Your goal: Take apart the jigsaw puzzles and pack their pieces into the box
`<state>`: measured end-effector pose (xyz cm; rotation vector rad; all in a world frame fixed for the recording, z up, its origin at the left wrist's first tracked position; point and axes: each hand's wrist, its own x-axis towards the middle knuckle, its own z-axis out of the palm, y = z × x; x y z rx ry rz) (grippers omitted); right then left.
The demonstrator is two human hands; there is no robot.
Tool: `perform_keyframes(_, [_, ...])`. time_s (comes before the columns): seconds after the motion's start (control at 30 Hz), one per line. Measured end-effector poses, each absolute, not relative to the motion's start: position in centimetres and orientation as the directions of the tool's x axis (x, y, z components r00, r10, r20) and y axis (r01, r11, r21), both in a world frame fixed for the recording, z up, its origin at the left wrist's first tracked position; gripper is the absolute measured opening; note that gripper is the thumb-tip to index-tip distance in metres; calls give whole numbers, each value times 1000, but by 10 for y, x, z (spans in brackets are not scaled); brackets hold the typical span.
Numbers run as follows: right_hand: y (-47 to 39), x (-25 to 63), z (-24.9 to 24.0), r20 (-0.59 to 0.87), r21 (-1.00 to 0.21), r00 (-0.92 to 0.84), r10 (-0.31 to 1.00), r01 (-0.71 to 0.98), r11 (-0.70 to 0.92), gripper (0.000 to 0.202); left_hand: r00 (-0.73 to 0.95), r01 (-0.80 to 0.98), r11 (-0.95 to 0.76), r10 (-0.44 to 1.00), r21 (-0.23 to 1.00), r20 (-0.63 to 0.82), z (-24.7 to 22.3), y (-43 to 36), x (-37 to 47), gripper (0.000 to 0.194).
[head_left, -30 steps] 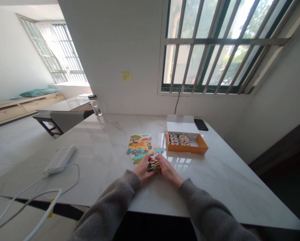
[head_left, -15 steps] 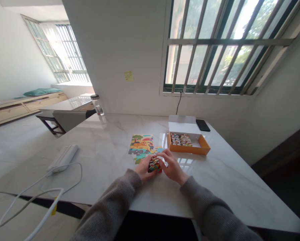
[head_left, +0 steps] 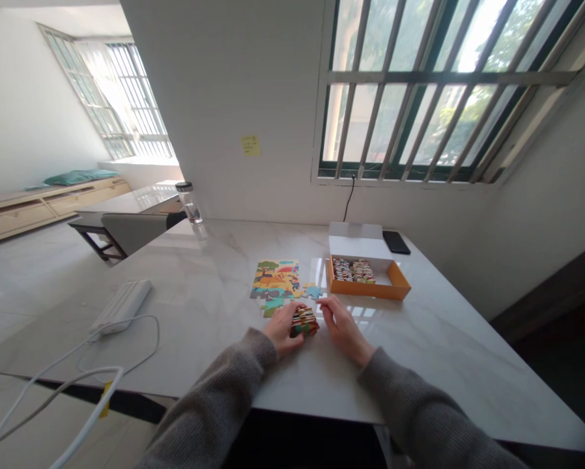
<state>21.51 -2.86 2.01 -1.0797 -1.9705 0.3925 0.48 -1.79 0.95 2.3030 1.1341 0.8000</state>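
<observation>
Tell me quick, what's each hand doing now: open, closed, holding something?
Left hand: closed around one side of a stack of puzzle pieces.
Right hand: loosely curled, partly open, apart from the stack; no held piece can be made out.

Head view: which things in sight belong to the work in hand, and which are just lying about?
In use:
- stack of puzzle pieces, held by the left hand
- partly assembled puzzle
- orange box holding more pieces

Lying about:
- black phone
- clear bottle
- long white device
</observation>
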Motion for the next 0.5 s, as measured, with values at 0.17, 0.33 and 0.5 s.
perform_keyframes(0.17, [3, 212, 12, 392, -505, -209, 896, 765, 400, 33, 472, 574, -535, 835, 621, 283, 13, -17, -1, 60])
perform_keyframes(0.33, [19, 202, 23, 222, -397, -156, 963, 887, 235, 41, 478, 571, -534, 834, 623, 276, 14, -18, -5, 63])
perform_keyframes(0.5, [15, 210, 27, 126, -468, -199, 972, 852, 235, 60, 487, 565, -543, 827, 621, 280, 12, -17, -7, 75])
